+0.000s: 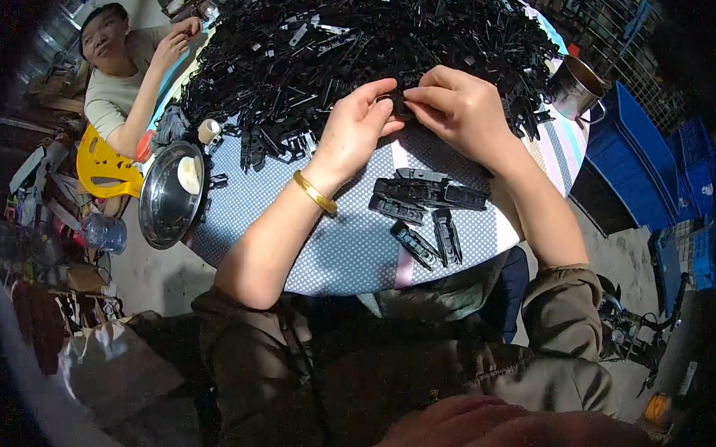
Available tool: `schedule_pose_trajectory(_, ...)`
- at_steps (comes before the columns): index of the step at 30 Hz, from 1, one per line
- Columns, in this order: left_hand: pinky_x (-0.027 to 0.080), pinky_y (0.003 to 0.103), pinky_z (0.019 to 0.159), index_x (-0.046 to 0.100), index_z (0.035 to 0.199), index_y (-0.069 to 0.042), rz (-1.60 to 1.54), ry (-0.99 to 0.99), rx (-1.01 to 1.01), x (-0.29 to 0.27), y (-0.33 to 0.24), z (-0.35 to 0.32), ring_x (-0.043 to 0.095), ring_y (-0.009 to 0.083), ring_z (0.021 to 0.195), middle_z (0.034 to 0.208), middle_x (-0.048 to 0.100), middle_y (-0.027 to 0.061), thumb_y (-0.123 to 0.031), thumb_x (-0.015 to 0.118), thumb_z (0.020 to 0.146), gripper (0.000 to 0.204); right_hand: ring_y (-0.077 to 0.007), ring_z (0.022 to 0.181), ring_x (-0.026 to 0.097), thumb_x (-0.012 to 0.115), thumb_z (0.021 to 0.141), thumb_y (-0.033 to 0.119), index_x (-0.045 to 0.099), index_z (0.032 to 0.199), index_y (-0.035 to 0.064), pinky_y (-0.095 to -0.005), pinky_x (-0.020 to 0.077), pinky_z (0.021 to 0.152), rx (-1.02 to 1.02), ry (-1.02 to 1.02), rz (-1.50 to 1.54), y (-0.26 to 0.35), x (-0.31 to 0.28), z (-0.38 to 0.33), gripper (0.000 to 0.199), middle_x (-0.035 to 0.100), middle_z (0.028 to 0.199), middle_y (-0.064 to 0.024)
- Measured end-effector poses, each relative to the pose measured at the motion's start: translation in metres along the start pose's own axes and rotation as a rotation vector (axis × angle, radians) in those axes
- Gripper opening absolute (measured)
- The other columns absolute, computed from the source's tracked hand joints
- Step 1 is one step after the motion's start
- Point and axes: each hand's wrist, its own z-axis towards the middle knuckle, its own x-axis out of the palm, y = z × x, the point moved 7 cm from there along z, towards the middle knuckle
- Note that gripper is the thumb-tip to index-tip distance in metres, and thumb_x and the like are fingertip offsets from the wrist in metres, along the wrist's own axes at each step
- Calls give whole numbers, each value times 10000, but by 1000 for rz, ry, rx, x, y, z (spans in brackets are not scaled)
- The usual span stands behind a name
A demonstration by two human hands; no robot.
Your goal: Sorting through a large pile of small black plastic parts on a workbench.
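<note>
A round bench [351,248] covered in a dotted blue-and-white cloth carries everything here. Its far half is buried under a big heap of small black moulded plastic parts [350,40]. On the near side of that heap, toward the person, lies a short row of finished-looking long black plastic pieces [428,192], with two more just nearer the body. At the heap's left edge sits a shiny round steel bowl [171,196], and at its right edge a steel mug [576,86]. A second person in a light shirt [116,82] sits beyond the heap's left side.

Both hands meet at the near edge of the heap. The left hand [358,124], with a gold bangle on its wrist, and the right hand [457,107] pinch one small black plastic piece [397,103] between their fingertips; each grip is closed on it, thumbs pressing inward.

Judging by this, the step in hand is fitting or snapping that piece together. The next move would likely call for steady pressure from both thumbs, then setting the piece beside the row near the heap.
</note>
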Motion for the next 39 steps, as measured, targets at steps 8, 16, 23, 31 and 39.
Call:
schedule_pose_trajectory(8,491,211,710,420,1189,66,-47,31,13,2,-7,3,587,114,795,947,600,96,-46,580,815,421,-211,820,579,647,704,87,656,857,42,-289,466,704,-41,37,156,-13,0,5,160,606,875,-77)
schedule_pose_trajectory(16,484,218,712,412,1209,47,23,18,112,3,-22,-1,579,105,795,933,598,84,-56,548,833,413,-104,812,579,668,764,241,626,1005,-4,-220,459,706,576,498,847,-46,33,-16,346,636,931,-97)
schedule_pose_trajectory(23,480,225,732,417,1211,36,22,84,192,3,-33,-1,580,103,805,919,602,78,-53,547,831,411,-83,712,573,672,762,187,606,1041,-2,-204,455,637,594,338,935,-42,26,-12,344,645,821,-46)
schedule_pose_trajectory(31,458,218,657,582,1011,2,360,359,49,19,-1,-9,563,88,734,874,611,50,-102,560,798,237,-291,669,597,666,721,343,593,794,8,-354,451,588,487,564,-84,-38,-19,-32,351,609,678,-139)
schedule_pose_trajectory(39,442,229,785,564,1058,17,492,556,-6,35,14,-13,556,106,882,945,609,61,-168,558,849,279,-223,610,574,628,671,85,534,1038,24,-345,451,566,469,571,113,-30,-15,-43,384,571,686,-127)
